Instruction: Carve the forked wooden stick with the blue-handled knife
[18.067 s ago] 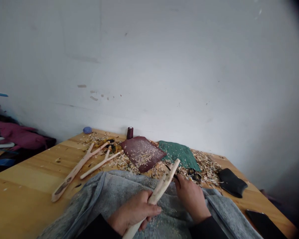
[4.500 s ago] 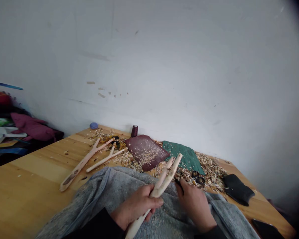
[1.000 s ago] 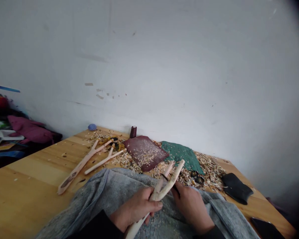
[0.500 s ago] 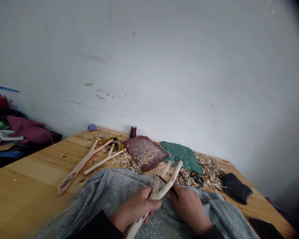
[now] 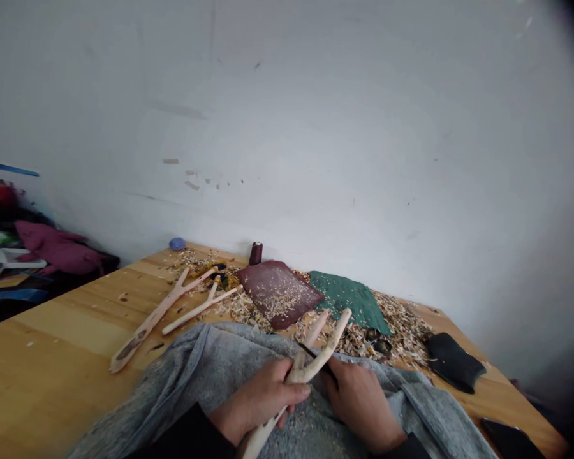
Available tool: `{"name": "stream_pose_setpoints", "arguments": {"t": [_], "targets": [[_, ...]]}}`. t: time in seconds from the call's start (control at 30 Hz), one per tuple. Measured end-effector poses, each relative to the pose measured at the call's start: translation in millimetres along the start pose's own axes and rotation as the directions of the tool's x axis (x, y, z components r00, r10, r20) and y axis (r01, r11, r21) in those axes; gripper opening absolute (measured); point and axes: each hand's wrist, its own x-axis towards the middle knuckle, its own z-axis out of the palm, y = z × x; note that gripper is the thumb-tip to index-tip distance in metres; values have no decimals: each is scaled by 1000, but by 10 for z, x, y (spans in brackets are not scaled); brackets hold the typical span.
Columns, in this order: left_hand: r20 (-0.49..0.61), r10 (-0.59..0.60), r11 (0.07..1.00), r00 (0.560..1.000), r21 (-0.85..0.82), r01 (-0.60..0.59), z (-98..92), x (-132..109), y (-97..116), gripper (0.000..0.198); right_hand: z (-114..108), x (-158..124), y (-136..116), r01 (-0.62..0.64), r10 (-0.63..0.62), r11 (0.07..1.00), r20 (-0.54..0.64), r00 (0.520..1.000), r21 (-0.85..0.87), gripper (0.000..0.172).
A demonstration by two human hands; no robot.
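Note:
My left hand (image 5: 270, 394) is wrapped around a peeled, pale forked stick (image 5: 332, 344), just below where its two prongs split. The prongs point up and away from me. In my closed right hand (image 5: 361, 398) is a dark knife (image 5: 308, 350); its narrow blade lies in the fork between the prongs, and most of its handle is hidden by my fingers. Under both hands spreads a grey cloth (image 5: 220, 357) sprinkled with shavings. A longer forked stick (image 5: 148, 325) and a smaller forked stick (image 5: 196, 311) lie on the wooden table (image 5: 52, 357) to the left.
A maroon sheet (image 5: 280, 290) and a green cloth (image 5: 349, 296), both dusted with wood shavings (image 5: 404, 328), lie by the wall. Behind them stands a thread spool (image 5: 256, 253). A black pad (image 5: 454, 362) and a dark flat object (image 5: 514, 440) are at right.
The knife in my right hand has shifted slightly up and left, and its blade angle in the fork has changed. My left hand and the forked stick stay put.

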Motion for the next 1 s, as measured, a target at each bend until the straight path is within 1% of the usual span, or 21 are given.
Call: {"name": "stream_pose_setpoints", "arguments": {"t": [0.13, 0.17, 0.2, 0.23, 0.3, 0.37, 0.47, 0.53, 0.6, 0.67, 0.7, 0.73, 0.77, 0.83, 0.9, 1.0], "targets": [[28, 21, 999, 999, -36, -20, -2, -44, 31, 18, -11, 61, 131, -174, 170, 982, -59, 984, -69, 30], [35, 19, 999, 999, -50, -18, -2, -48, 33, 17, -7, 67, 142, -192, 187, 978, -60, 980, -78, 30], [42, 12, 998, 999, -60, -10, -3, -48, 31, 17, -1, 67, 137, -184, 180, 980, -55, 982, -78, 30], [47, 2, 998, 999, -65, 1, -3, -45, 26, 17, 8, 60, 118, -150, 147, 986, -43, 988, -69, 29], [47, -14, 998, 999, -57, 17, -5, -31, 15, 17, 27, 28, 48, -48, 48, 998, -14, 999, -35, 26], [38, -24, 999, 999, -42, 26, -4, -19, 7, 18, 39, -10, -28, 44, -44, 999, 10, 999, 1, 23], [40, -28, 999, 999, -44, 29, -2, -19, 10, 19, 25, -35, -69, 98, -99, 994, 11, 995, 42, 22], [53, -20, 998, 998, -51, 23, -2, -27, 16, 20, 1, -18, -26, 64, -64, 997, -10, 998, 36, 23], [64, -1, 999, 998, -52, 5, -5, -34, 14, 19, -23, 16, 47, -35, 34, 999, -43, 998, -9, 25], [69, 19, 998, 997, -57, -15, -9, -36, 2, 19, -34, 45, 104, -142, 138, 988, -65, 988, -60, 28], [71, 24, 998, 997, -60, -19, -11, -34, -6, 19, -33, 52, 115, -168, 163, 983, -64, 985, -77, 29], [71, 24, 998, 997, -63, -20, -12, -30, -15, 19, -27, 52, 110, -165, 161, 983, -56, 985, -84, 29], [67, 19, 998, 998, -63, -14, -12, -24, -24, 19, -17, 45, 90, -136, 133, 987, -40, 990, -81, 28], [55, -4, 998, 998, -58, 7, -7, -11, -37, 18, 6, 13, 18, -32, 31, 998, -6, 999, -51, 23], [41, -25, 998, 999, -53, 27, 0, 2, -41, 17, 24, -24, -60, 54, -54, 998, 15, 998, -11, 21], [38, -12, 999, 999, -52, 13, 8, 15, -40, 16, 24, -41, -96, 85, -85, 996, 12, 996, 29, 19]]}}
